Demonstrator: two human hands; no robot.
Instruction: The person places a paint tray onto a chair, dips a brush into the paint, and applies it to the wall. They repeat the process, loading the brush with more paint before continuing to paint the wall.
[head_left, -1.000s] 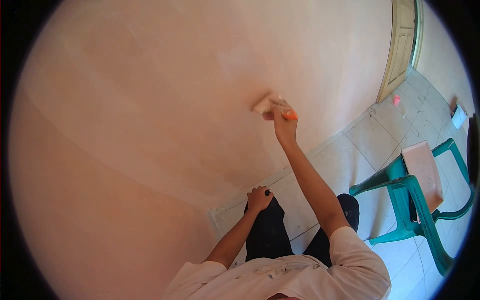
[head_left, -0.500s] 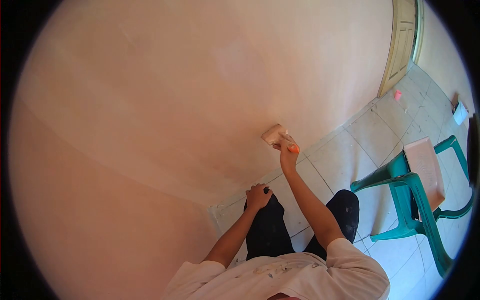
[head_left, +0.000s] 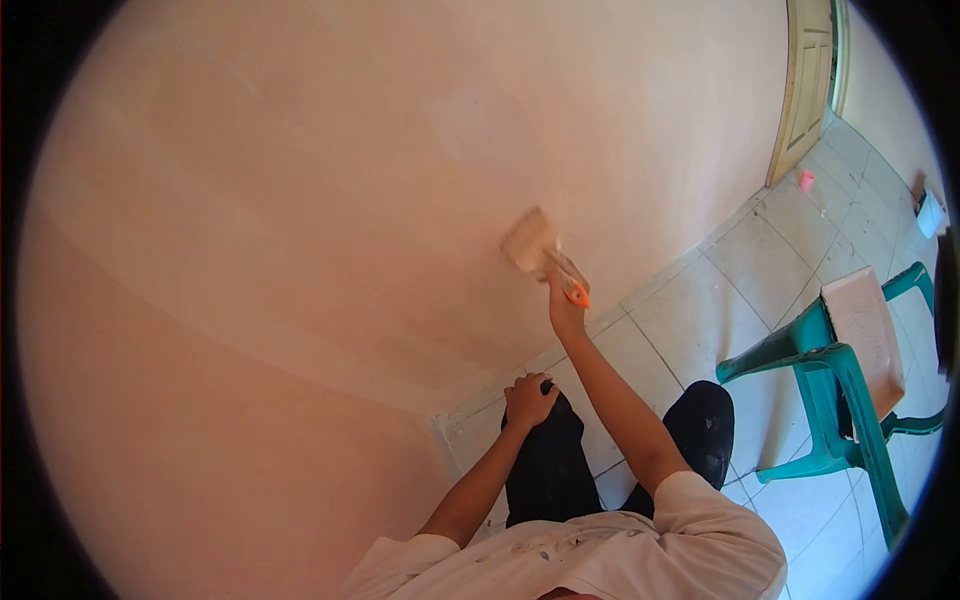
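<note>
My right hand [head_left: 562, 310] is raised and grips a wide paintbrush [head_left: 535, 250] by its orange handle. The bristles, loaded with pale pink paint, press against the pink wall [head_left: 350, 200] low down, a little above the floor. My left hand [head_left: 530, 398] rests closed on my left knee, which is covered by dark trousers. I am crouched close to the wall in a white paint-spattered shirt.
A green plastic chair [head_left: 835, 390] stands to my right with a pink paint tray [head_left: 865, 335] on its seat. The tiled floor [head_left: 750, 270] runs back to a cream door [head_left: 805, 80]. A small pink object [head_left: 805, 181] lies by the door.
My right hand swept the brush down the wall toward the floor, then came slightly back up with the bristles turned upward. My left hand has stayed on my knee.
</note>
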